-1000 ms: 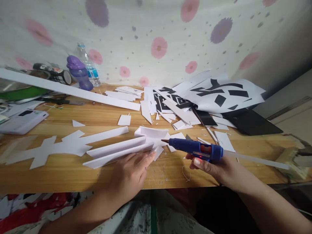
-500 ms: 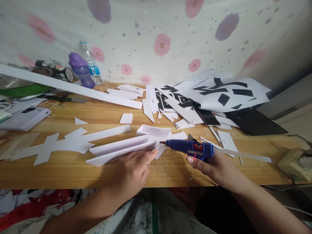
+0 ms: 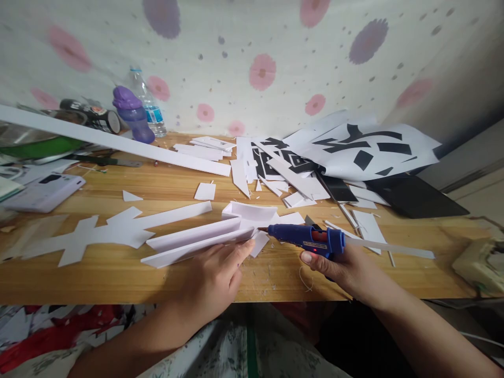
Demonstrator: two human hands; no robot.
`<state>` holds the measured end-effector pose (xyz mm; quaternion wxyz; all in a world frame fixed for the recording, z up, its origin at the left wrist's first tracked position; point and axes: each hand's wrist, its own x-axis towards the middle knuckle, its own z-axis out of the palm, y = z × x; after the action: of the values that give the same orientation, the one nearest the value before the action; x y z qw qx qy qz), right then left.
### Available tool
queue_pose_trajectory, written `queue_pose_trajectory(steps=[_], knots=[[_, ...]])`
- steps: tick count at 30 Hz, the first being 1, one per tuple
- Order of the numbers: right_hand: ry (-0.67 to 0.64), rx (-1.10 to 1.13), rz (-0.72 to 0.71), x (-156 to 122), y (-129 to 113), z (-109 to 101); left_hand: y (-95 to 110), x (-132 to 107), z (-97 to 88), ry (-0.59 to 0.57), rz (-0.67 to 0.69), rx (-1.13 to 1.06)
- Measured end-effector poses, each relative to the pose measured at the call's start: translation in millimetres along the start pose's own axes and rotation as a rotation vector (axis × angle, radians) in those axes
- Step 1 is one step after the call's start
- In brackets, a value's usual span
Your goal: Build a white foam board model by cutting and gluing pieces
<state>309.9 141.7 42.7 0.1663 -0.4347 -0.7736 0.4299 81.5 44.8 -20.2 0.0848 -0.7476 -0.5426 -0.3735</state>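
Note:
My right hand (image 3: 348,270) is wrapped round a blue hot glue gun (image 3: 305,239), with a small red light glowing near the thumb. A clear glue stick (image 3: 397,249) juts out of its back. The nozzle points left and meets the corner of a white foam board channel (image 3: 200,239) with upright walls. My left hand (image 3: 218,268) grips the channel's near wall, its index finger stretched along that wall just left of the nozzle; the fingertips behind it are hidden. Left of the channel lies a flat foam board cutout (image 3: 90,233).
Foam board scraps (image 3: 205,191) and black-patterned paper sheets (image 3: 366,149) lie towards the back. A long white strip (image 3: 118,144) slants across the left. A purple bottle (image 3: 136,118), a water bottle (image 3: 153,113) and a phone-like white device (image 3: 47,191) stand or lie there too.
The view has shifted very slightly. Both hands, the glue gun and the channel keep nearly the same positions, with the nozzle still at the corner.

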Motion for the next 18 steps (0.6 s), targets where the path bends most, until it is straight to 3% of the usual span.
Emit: queue_pose_trajectory(steps=[12,18], knots=[[-0.005,0.01,0.025,0.1,6.1,1.6,-2.2,-3.7,5.7,0.021,-0.027,-0.03],[-0.018,0.018,0.053,0.4,3.8,0.5,1.6,-0.3,-1.1,0.009,-0.008,0.031]])
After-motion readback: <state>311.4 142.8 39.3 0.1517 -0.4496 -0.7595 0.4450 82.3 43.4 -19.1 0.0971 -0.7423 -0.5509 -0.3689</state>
